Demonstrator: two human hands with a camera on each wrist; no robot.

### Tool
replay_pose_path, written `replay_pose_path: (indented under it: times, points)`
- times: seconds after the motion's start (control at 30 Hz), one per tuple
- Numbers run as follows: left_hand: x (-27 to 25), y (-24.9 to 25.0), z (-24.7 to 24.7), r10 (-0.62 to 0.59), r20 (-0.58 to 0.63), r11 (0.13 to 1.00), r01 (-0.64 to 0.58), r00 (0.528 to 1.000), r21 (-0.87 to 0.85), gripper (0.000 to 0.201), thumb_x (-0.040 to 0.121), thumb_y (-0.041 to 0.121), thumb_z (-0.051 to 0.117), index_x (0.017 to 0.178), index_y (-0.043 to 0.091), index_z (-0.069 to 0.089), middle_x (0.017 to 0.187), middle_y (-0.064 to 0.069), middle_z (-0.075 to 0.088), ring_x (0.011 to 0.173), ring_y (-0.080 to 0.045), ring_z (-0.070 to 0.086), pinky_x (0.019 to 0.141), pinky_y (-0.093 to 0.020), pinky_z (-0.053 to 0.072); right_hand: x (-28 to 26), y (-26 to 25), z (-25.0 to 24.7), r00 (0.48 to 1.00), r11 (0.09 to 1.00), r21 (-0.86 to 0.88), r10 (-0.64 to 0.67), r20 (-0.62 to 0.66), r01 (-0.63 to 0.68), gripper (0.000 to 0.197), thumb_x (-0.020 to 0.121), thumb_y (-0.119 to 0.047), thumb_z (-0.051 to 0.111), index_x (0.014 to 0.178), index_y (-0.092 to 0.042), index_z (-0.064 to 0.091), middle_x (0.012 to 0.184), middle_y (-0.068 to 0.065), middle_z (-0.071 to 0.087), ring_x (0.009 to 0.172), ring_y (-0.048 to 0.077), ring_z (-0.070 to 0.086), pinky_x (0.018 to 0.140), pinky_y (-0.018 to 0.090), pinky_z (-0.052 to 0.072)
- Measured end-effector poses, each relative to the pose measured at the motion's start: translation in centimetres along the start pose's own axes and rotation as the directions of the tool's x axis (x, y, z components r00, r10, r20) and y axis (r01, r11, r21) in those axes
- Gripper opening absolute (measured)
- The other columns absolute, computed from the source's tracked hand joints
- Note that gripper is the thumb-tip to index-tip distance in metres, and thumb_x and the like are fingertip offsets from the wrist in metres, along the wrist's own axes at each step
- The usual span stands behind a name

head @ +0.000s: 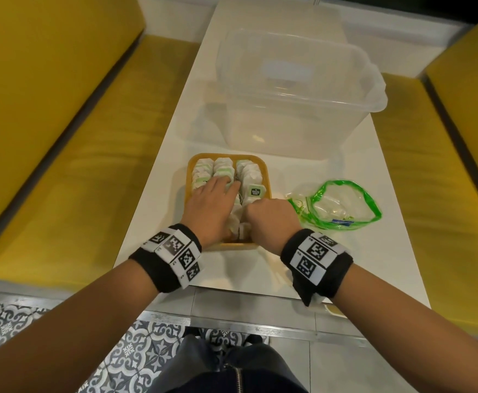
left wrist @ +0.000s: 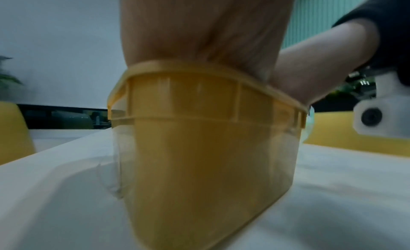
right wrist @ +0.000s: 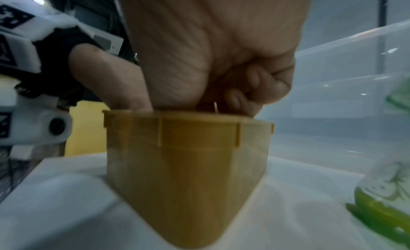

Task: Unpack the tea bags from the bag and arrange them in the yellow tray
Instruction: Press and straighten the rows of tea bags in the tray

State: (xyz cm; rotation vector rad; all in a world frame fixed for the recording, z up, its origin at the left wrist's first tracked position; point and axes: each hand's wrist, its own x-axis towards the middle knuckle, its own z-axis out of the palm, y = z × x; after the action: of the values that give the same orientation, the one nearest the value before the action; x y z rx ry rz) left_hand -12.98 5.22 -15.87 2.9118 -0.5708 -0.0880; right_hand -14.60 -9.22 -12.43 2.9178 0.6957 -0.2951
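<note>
The yellow tray [head: 268, 177] stands on the white table, with rows of white and green tea bags [head: 221, 169] standing in it. My left hand [head: 220, 189] lies flat on the middle rows, fingers straight. My right hand [head: 256, 208] is curled over the tray's near right part and pinches loose white tea bags [head: 238, 219] there. The right wrist view shows the right hand [right wrist: 239, 88] with bent fingers and a thin white edge between them, above the tray wall [right wrist: 188, 157]. In the left wrist view the tray wall [left wrist: 199, 131] hides the fingers of my left hand [left wrist: 206, 25]. The green-edged zip bag [head: 337, 205] lies open to the right.
A large clear plastic bin [head: 294, 89] stands just behind the tray. Yellow benches [head: 62, 137] run along both sides of the narrow table [head: 331, 265]. The table's near edge is just below my wrists. The zip bag [right wrist: 388, 183] lies close to my right wrist.
</note>
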Motion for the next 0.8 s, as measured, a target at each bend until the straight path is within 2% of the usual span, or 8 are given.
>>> replay_pose_path:
  times: [0.1,0.17,0.23,0.3,0.43,0.53,0.6,0.8]
  points:
    - [-0.3,0.4,-1.3,-0.067,-0.025,0.964,0.058,0.997,-0.258,0.080,0.079,0.041,0.073,0.145,0.016,0.035,0.145,-0.004,0.040,0.134,-0.023,0.036,0.108,-0.037,0.034,-0.5,1.2,-0.5,0.999,0.995,0.099,0.018,-0.034,-0.015,0.015,0.088,-0.029,0.055,0.085,-0.015,0.058,0.080,0.000,0.056,0.081,0.025,0.062,0.060,0.029,0.036]
    - [-0.1,0.6,-2.1,-0.125,-0.074,0.909,0.084,0.989,-0.409,0.057,0.087,0.034,0.067,0.137,0.015,0.046,0.137,-0.003,0.050,0.127,-0.022,0.044,0.106,-0.037,0.038,-0.6,2.5,-0.8,0.987,0.971,0.216,0.127,-0.103,-0.102,0.017,0.088,-0.030,0.057,0.094,-0.017,0.066,0.089,0.000,0.061,0.083,0.024,0.061,0.061,0.029,0.040]
    - [0.5,0.9,-2.4,-0.150,-0.103,0.888,0.088,0.983,-0.451,0.037,0.091,0.026,0.063,0.126,0.014,0.059,0.124,-0.002,0.061,0.117,-0.021,0.054,0.100,-0.039,0.044,-0.3,3.7,-0.9,0.948,0.920,0.353,0.252,-0.192,-0.173,0.021,0.090,-0.025,0.055,0.105,-0.021,0.068,0.099,0.001,0.063,0.088,0.025,0.061,0.067,0.031,0.046]
    - [1.1,1.4,-2.4,-0.166,-0.082,0.894,0.115,0.983,-0.433,0.028,0.093,0.022,0.060,0.119,0.016,0.066,0.115,-0.001,0.067,0.108,-0.021,0.059,0.094,-0.039,0.049,0.6,4.5,-0.6,0.925,0.881,0.431,0.311,-0.218,-0.194,0.027,0.092,-0.020,0.053,0.115,-0.021,0.066,0.108,0.001,0.062,0.095,0.025,0.060,0.072,0.034,0.049]
    - [2.1,2.3,-1.9,-0.144,-0.033,0.961,0.132,0.989,-0.241,0.024,0.094,0.033,0.056,0.111,0.024,0.070,0.108,-0.005,0.066,0.101,-0.026,0.060,0.084,-0.037,0.049,2.8,4.7,0.3,0.945,0.885,0.424,0.284,-0.163,-0.193,0.033,0.091,-0.019,0.057,0.123,-0.023,0.064,0.114,0.002,0.055,0.101,0.026,0.058,0.076,0.037,0.050]
    - [2.1,2.7,-1.9,-0.116,-0.018,0.991,0.114,0.993,-0.073,0.026,0.095,0.038,0.052,0.109,0.026,0.070,0.107,-0.009,0.060,0.104,-0.029,0.055,0.085,-0.036,0.041,3.6,4.4,0.7,0.957,0.907,0.375,0.257,-0.133,-0.191,0.029,0.089,-0.019,0.059,0.117,-0.022,0.067,0.111,0.005,0.049,0.100,0.027,0.055,0.072,0.036,0.048]
    - [1.9,2.9,-1.9,-0.100,-0.017,0.995,0.100,0.995,-0.025,0.026,0.096,0.037,0.051,0.110,0.026,0.070,0.108,-0.008,0.060,0.107,-0.027,0.052,0.089,-0.036,0.037,3.9,4.2,0.7,0.963,0.925,0.336,0.235,-0.133,-0.179,0.025,0.087,-0.017,0.059,0.110,-0.021,0.069,0.107,0.006,0.048,0.099,0.027,0.054,0.070,0.036,0.048]
    - [1.7,2.4,-1.5,-0.066,-0.020,0.993,0.064,0.998,-0.098,0.022,0.095,0.036,0.054,0.108,0.032,0.072,0.101,-0.003,0.063,0.109,-0.023,0.048,0.090,-0.036,0.033,4.5,4.5,-0.2,0.966,0.939,0.309,0.210,-0.153,-0.155,0.016,0.084,-0.016,0.064,0.097,-0.020,0.072,0.105,0.003,0.056,0.100,0.026,0.055,0.069,0.033,0.045]
